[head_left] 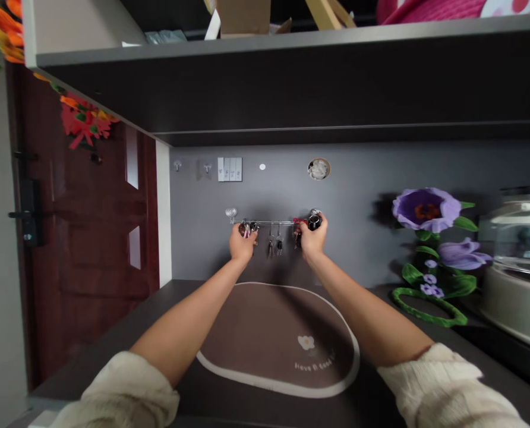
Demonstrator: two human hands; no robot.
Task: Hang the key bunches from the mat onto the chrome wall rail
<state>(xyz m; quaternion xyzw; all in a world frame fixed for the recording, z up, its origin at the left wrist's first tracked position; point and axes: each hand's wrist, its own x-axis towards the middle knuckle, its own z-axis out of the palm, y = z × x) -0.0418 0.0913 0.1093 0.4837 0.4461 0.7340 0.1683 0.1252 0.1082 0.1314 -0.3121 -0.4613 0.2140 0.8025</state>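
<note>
A thin clear key rack [265, 223] runs level against the grey back panel, with a round suction cup [231, 212] near its left end. My left hand [242, 244] is closed about the left part of the rack, with bunched keys [248, 229] by its fingers. At the right end my right hand [313, 238] is closed, next to a black round item [314, 222] and a red cord [299, 221]. Small keys [279, 245] dangle from hooks between the hands. Fingers and hanging items partly hide where each hand grips.
Below lies a brown oval mat [265, 333] on the dark counter. Purple plush flowers [425, 211] and a clear-topped appliance [519, 273] stand at the right. A dark shelf [292, 89] juts out overhead. A panel hole [319, 169] and wall hooks [207, 168] sit above the rack.
</note>
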